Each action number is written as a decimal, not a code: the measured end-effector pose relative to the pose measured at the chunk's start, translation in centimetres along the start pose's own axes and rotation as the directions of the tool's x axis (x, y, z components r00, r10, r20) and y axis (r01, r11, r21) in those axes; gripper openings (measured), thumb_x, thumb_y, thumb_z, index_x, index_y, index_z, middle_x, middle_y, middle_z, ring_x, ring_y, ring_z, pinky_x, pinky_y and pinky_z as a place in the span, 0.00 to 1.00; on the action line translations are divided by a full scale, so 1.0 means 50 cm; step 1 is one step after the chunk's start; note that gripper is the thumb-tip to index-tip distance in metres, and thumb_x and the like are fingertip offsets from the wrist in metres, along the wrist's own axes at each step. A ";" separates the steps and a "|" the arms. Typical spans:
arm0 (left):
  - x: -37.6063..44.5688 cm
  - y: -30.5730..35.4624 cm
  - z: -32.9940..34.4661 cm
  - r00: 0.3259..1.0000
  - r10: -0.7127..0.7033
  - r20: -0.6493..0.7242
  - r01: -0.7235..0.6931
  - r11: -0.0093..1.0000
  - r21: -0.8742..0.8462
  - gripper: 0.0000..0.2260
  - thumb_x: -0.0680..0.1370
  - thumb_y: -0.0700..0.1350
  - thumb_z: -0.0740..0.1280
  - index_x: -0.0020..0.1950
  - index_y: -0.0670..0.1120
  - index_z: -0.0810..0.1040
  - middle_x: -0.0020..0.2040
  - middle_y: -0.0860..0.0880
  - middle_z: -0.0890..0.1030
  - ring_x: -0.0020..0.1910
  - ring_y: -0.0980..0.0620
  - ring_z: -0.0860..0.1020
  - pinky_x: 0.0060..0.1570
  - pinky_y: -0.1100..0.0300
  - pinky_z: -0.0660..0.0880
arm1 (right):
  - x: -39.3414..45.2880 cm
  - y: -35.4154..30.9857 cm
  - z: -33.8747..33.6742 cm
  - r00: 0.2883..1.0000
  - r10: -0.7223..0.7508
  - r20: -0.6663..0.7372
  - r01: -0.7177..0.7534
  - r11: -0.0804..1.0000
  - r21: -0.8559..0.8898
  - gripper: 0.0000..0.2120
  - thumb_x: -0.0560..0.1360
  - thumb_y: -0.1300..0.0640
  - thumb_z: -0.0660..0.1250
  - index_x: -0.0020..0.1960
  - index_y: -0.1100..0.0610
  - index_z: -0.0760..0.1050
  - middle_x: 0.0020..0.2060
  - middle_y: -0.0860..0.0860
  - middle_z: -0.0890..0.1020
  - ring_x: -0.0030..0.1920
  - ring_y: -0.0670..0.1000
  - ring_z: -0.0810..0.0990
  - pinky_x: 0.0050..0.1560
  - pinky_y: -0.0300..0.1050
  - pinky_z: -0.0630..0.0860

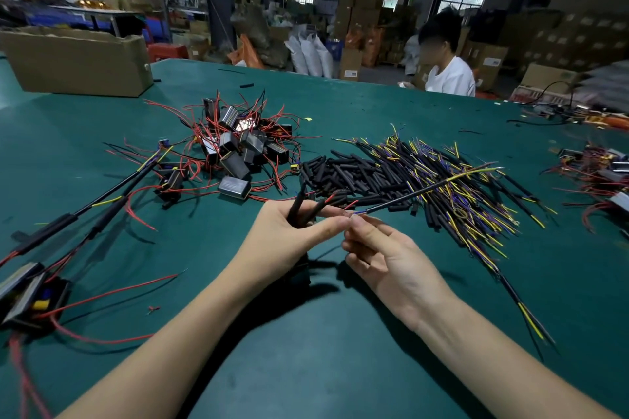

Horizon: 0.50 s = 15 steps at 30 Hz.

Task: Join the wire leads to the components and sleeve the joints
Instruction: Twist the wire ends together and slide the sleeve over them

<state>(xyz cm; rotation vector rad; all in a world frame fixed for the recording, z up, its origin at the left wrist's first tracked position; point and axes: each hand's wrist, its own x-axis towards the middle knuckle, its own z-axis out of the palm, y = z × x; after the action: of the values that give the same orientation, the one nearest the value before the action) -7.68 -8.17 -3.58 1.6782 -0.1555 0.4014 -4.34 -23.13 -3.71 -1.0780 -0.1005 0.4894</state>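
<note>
My left hand (289, 231) grips two black sleeves (299, 206) threaded on red leads, and a dark component (299, 270) hangs in shadow beneath it. My right hand (377, 248) pinches the stripped blue end of a black cable (418, 192) with yellow and blue wires, its tip meeting the red lead at my left fingertips. A heap of black components with red leads (238, 143) lies beyond my left hand. Loose black sleeves (350, 173) and a pile of cut cables (452, 187) lie beyond my right hand.
Finished joined assemblies (61, 231) lie at the left on the green table (323, 350). A cardboard box (75, 59) stands at the far left. More wired parts (595, 173) sit at the right edge. A person in white (449, 75) sits across the table.
</note>
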 end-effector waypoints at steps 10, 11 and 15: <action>0.004 -0.006 0.002 0.990 0.015 -0.143 0.001 0.994 0.107 0.06 0.75 0.40 0.71 0.38 0.41 0.80 0.23 0.58 0.69 0.24 0.63 0.65 0.27 0.73 0.62 | -0.020 -0.017 -0.003 0.991 0.102 0.085 -0.054 0.893 -0.447 0.08 0.74 0.57 0.68 0.45 0.61 0.82 0.33 0.53 0.81 0.28 0.46 0.77 0.26 0.33 0.70; 0.004 -0.008 0.002 0.990 0.014 -0.142 0.002 0.994 0.110 0.06 0.75 0.40 0.70 0.38 0.41 0.80 0.23 0.58 0.69 0.24 0.63 0.65 0.27 0.73 0.62 | -0.025 -0.022 -0.004 0.989 0.090 0.116 -0.017 0.856 -0.516 0.09 0.76 0.56 0.67 0.43 0.61 0.82 0.32 0.53 0.81 0.27 0.46 0.76 0.24 0.33 0.67; 0.007 -0.009 0.000 0.993 -0.017 -0.120 0.030 0.994 0.106 0.06 0.76 0.41 0.69 0.39 0.43 0.80 0.24 0.59 0.70 0.25 0.64 0.65 0.28 0.72 0.62 | -0.015 -0.038 -0.010 0.824 -0.543 0.158 0.453 0.466 -0.760 0.08 0.76 0.57 0.68 0.39 0.54 0.82 0.32 0.46 0.81 0.33 0.42 0.76 0.35 0.31 0.69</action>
<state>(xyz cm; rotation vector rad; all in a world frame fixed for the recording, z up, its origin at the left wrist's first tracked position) -7.22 -8.04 -3.88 1.7547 -0.0261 0.4985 -4.24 -24.57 -2.18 -1.8511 -0.5725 -0.2157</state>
